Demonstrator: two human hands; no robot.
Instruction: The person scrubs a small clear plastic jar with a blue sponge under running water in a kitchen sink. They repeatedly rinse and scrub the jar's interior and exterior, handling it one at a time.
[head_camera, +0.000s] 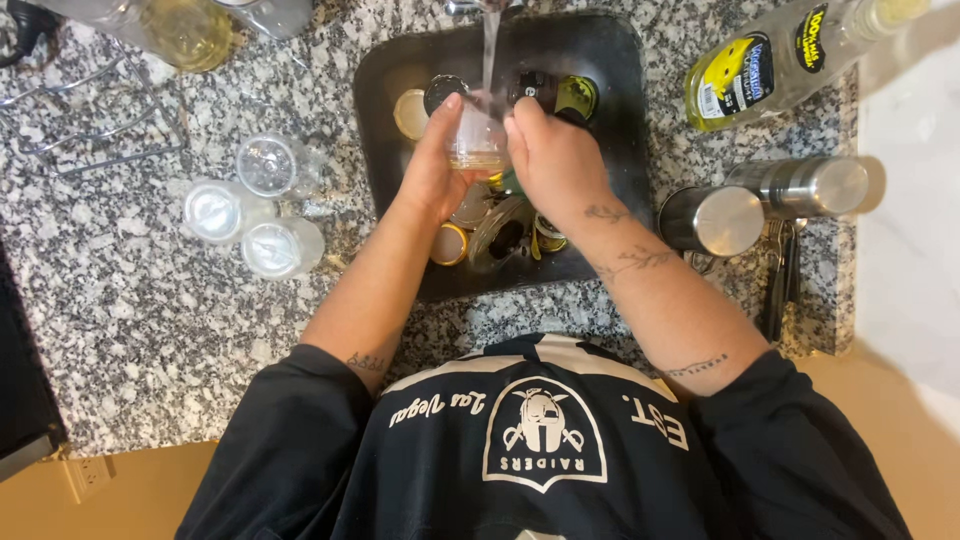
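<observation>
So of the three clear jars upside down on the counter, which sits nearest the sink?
The rear jar, at the cluster's top, closest to the black sink; the other two sit farther left and nearer the person.

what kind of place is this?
Likely a home kitchen: a speckled granite counter around a dark sink, water running onto a clear jar held in both hands, upturned glass jars beside it.

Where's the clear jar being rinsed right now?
Head view, top centre: the clear jar sits between the left hand and right hand, under the water stream over the black sink.
</observation>
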